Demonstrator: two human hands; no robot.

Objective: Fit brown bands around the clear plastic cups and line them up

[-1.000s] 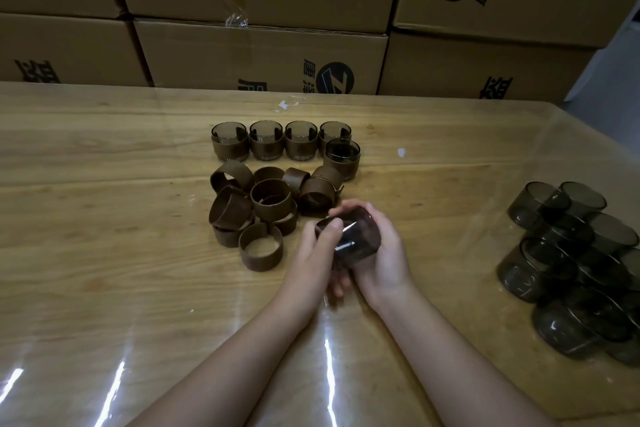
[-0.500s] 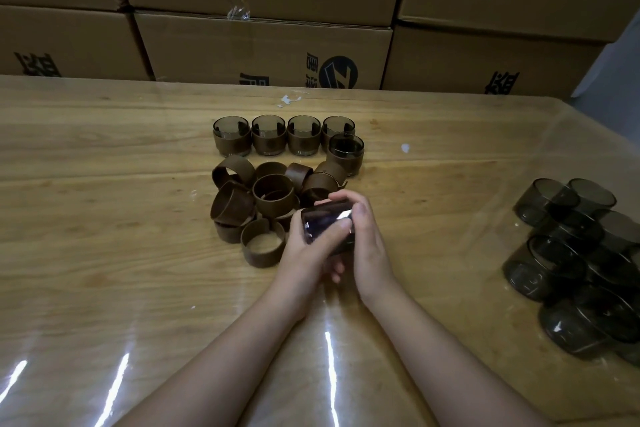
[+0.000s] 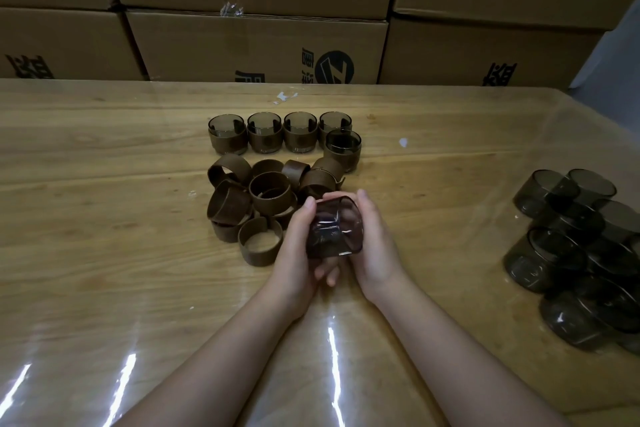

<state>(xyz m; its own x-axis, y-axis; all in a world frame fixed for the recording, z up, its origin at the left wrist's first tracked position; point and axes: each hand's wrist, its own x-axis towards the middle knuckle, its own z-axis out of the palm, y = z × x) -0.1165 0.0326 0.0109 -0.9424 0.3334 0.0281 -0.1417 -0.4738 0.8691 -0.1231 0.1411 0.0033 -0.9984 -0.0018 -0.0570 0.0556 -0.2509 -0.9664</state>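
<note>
1. In the head view, a clear smoky cup (image 3: 334,227) is held between both hands just above the wooden table (image 3: 104,218), near its middle, and is tipped onto its side.
2. The left hand (image 3: 294,250) is curled around the cup's left wall, with the thumb laid along the upper left edge.
3. The right hand (image 3: 375,239) is cupped against the right wall, with the fingers wrapped over the far rim, so the cup is gripped from both sides.
4. A dark brown patch is seen through the lower part of the cup. Whether it is a band cannot be told.
5. A pile of loose brown bands (image 3: 270,194) is spread just left of and beyond the hands. Some stand upright and some are tipped against one another, and the nearest is just beside the left hand.
6. Beyond the pile, four banded cups (image 3: 265,133) are set upright side by side in a row. A fifth banded cup (image 3: 343,149) is placed just in front of the row's right end.
7. A heap of unbanded cups (image 3: 547,260) is seen well apart at the table's right edge, most of them lying on their sides against one another.
8. Stacked cardboard boxes (image 3: 256,42) with black print are ranged along the far side of the table.
</note>
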